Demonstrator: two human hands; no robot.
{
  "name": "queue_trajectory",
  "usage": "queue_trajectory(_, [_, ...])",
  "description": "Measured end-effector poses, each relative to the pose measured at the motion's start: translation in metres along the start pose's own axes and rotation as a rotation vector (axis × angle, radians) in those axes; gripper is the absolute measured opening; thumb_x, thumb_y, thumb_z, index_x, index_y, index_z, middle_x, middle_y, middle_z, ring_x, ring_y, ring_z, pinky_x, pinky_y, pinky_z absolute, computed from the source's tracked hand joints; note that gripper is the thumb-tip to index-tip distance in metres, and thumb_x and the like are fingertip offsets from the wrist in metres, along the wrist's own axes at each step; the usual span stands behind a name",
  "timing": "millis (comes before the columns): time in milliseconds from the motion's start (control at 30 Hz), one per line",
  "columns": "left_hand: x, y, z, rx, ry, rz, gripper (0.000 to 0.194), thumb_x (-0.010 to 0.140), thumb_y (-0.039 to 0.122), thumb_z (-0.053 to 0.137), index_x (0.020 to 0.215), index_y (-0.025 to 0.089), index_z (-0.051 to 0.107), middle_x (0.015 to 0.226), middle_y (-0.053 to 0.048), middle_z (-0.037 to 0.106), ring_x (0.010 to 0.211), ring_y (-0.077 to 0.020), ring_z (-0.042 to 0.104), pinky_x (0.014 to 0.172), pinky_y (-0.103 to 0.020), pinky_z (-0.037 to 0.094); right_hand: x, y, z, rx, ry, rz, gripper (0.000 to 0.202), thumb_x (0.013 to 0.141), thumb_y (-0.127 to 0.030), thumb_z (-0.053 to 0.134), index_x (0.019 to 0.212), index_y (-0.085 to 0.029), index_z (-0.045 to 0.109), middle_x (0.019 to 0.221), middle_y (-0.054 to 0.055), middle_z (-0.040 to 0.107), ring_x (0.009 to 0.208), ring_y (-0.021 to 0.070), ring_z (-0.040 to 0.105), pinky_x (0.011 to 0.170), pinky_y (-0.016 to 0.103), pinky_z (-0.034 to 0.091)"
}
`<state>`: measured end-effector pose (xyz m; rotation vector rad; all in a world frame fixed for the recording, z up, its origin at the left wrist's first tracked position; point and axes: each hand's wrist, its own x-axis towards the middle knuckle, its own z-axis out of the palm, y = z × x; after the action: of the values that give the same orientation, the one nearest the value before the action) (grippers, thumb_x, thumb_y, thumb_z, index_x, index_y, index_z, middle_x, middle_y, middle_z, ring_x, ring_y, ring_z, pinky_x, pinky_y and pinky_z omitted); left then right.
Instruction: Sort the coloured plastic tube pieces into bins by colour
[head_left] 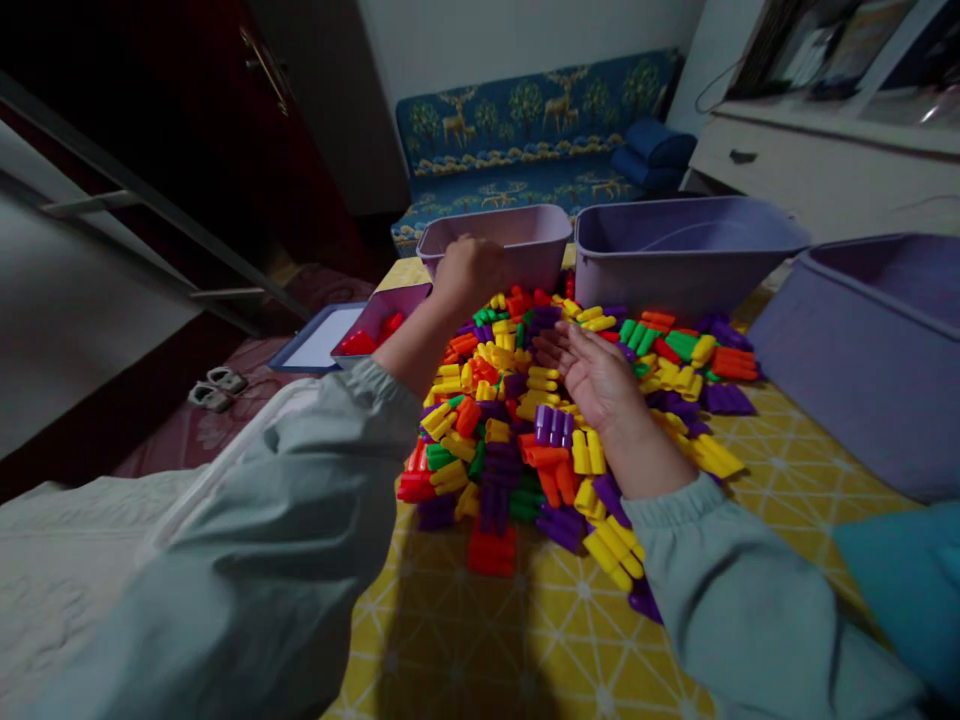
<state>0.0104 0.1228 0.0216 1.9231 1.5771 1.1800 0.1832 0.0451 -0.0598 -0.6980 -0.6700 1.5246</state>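
Observation:
A heap of red, yellow, green, orange and purple plastic pieces [553, 425] lies on a yellow patterned tablecloth [592, 640]. My left hand [474, 268] is raised at the near rim of the left lilac bin [536, 250]. Its fingers point down and are hidden behind the back of the hand, so what they hold, if anything, does not show. Over the middle of the heap, my right hand [596, 378] is turned partly palm up with its fingers stretched out and nothing in it. Red pieces [360, 343] sit in a small pink box [401, 300] left of my left forearm.
A second lilac bin [675, 280] stands behind the heap, and a third [862, 350] at the right. Beside the pink box is a blue-rimmed tray [322, 338]. A patterned blue sofa [517, 130] stands beyond the table. Turquoise cloth [907, 570] shows at the right edge.

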Motion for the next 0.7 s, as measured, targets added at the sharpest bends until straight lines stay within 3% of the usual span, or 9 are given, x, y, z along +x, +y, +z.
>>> queue_trajectory(133, [-0.060,0.018,-0.004,0.201,-0.098,0.110,0.019,0.068,0.016,0.070,0.088,0.015,0.073,0.080,-0.007,0.068,0.083,-0.0208,0.062,0.080,-0.027,0.045,0.002,0.002,-0.001,0.000,0.004,0.001,0.008,0.079,-0.024,0.067,0.080,-0.020,0.060,0.075,0.002,0.069,0.087,0.0205,0.069,0.079,0.037,0.058])
queue_trajectory(233, [-0.100,0.022,-0.017,0.495,-0.304,0.016,0.025,0.064,0.020,0.075,0.089,0.017,0.074,0.078,-0.008,0.068,0.077,-0.0230,0.063,0.073,-0.028,0.047,0.003,0.003,-0.003,-0.005,-0.037,-0.028,0.011,0.077,-0.026,0.070,0.079,-0.019,0.061,0.077,0.002,0.069,0.083,0.0184,0.069,0.077,0.034,0.058])
queue_trajectory(300, [-0.118,0.021,-0.027,0.591,-0.357,-0.036,0.027,0.063,0.022,0.076,0.089,0.020,0.075,0.083,-0.008,0.069,0.078,-0.0233,0.064,0.071,-0.028,0.047,0.003,0.004,-0.003,-0.001,-0.047,-0.030,0.011,0.077,-0.026,0.069,0.078,-0.019,0.061,0.076,0.002,0.070,0.079,0.0166,0.069,0.075,0.031,0.058])
queue_trajectory(500, [-0.139,0.024,-0.036,0.678,-0.507,-0.090,0.042,0.055,0.025,0.079,0.096,0.028,0.074,0.089,-0.006,0.071,0.084,-0.0255,0.064,0.068,-0.028,0.046,0.002,0.004,-0.003,-0.005,-0.054,-0.031,0.013,0.076,-0.028,0.070,0.077,-0.019,0.061,0.074,0.002,0.070,0.079,0.0174,0.070,0.075,0.033,0.059])
queue_trajectory(600, [-0.142,0.030,-0.025,0.759,-0.554,-0.081,0.042,0.057,0.020,0.074,0.099,0.028,0.073,0.092,-0.008,0.071,0.088,-0.0282,0.065,0.069,-0.029,0.046,0.002,0.004,-0.003,-0.013,-0.055,-0.032,0.014,0.076,-0.029,0.071,0.077,-0.019,0.061,0.073,0.002,0.070,0.079,0.0182,0.070,0.076,0.034,0.058])
queue_trajectory(700, [-0.143,0.031,-0.008,0.807,-0.495,-0.027,0.036,0.066,0.013,0.062,0.099,0.023,0.072,0.095,-0.011,0.070,0.090,-0.0285,0.065,0.071,-0.031,0.047,0.002,0.004,-0.003,-0.019,-0.066,-0.037,0.014,0.075,-0.030,0.071,0.077,-0.019,0.062,0.072,0.002,0.070,0.078,0.0183,0.070,0.076,0.034,0.058])
